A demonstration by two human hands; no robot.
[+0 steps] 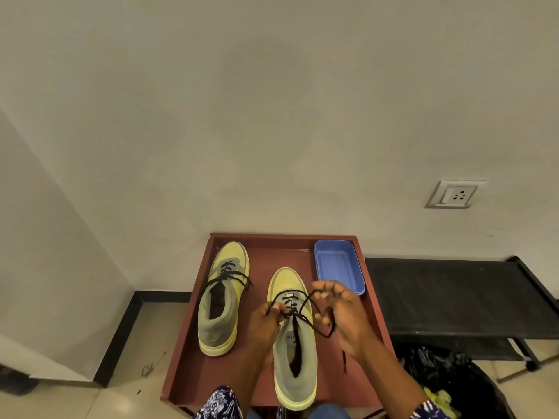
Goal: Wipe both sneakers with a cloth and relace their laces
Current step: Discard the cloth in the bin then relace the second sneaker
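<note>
Two yellow and grey sneakers stand on a red-brown tray table (260,261), toes pointing at the wall. The left sneaker (222,300) is laced, its black lace tied loosely. The right sneaker (295,355) lies nearer me, with a black lace (305,316) crossing above its tongue. My left hand (264,328) pinches one strand of that lace at the shoe's left side. My right hand (344,316) holds the other strand in a loop to the shoe's right. No cloth is visible.
A blue plastic tub (338,267) sits at the tray's far right corner. A black low rack (453,297) stands to the right against the wall. A black bag (447,379) lies below it. A wall socket (453,195) is above.
</note>
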